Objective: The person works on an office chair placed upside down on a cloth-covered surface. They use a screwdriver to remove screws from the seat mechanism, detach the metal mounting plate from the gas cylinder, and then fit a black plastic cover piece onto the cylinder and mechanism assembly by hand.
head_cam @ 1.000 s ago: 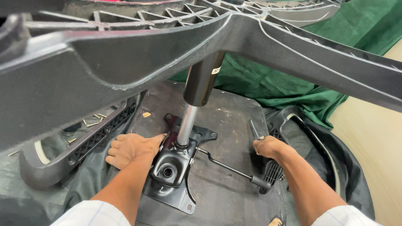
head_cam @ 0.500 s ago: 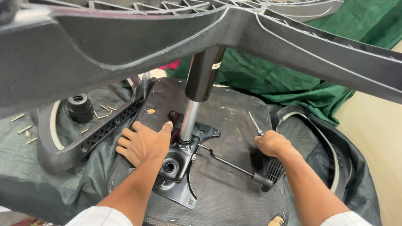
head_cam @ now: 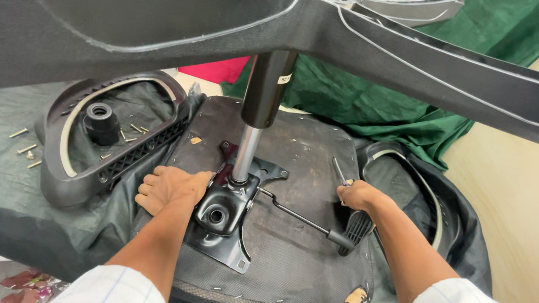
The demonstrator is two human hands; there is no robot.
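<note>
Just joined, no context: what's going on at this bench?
A person is working on an upturned office chair seat lying on a dark cloth. The left hand rests flat on the seat, against the black metal mechanism plate where the gas cylinder stands upright. The right hand grips a slim tool beside the lever handle. The star base looms overhead. A detached armrest and loose screws lie to the left.
</note>
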